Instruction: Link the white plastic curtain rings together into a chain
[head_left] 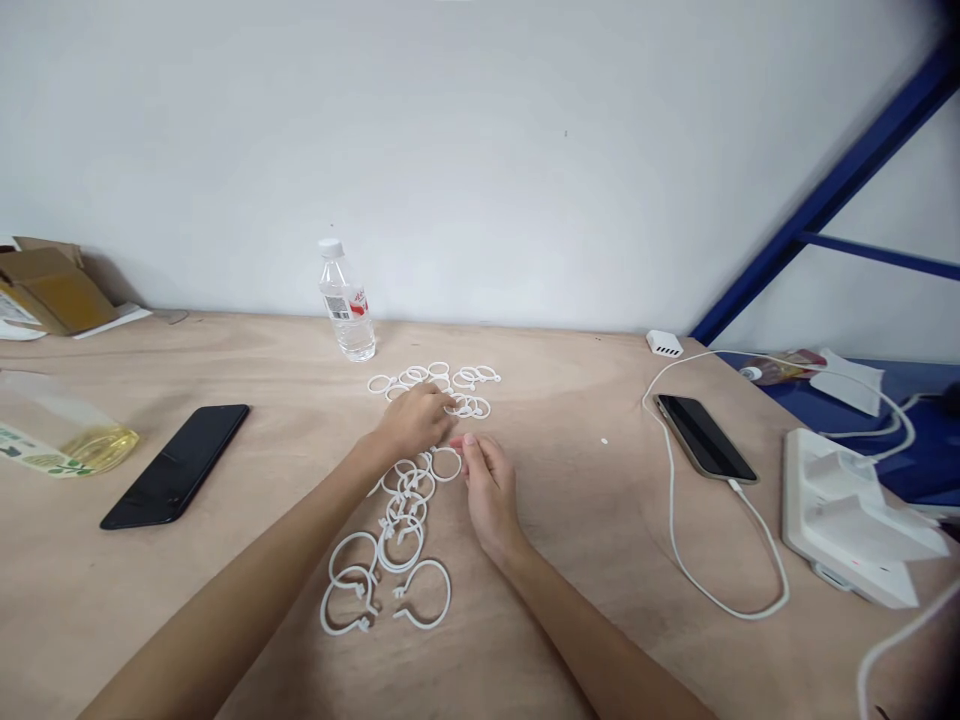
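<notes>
Several white plastic rings lie on the wooden table [570,560]. A loose heap of rings [439,385] sits near the back, and a linked chain of rings [394,545] runs toward me. My left hand [416,420] reaches over the heap with its fingers curled down onto a ring there. My right hand [487,480] rests on the table beside the chain's far end, pinching the end ring [445,463] between thumb and fingertips.
A water bottle [345,300] stands behind the rings. A black phone [178,465] and an oil bottle [60,435] lie left, a cardboard box [45,290] far left. At right are a charging phone [705,437], white cable [675,530], white charger [664,344] and white device [847,510].
</notes>
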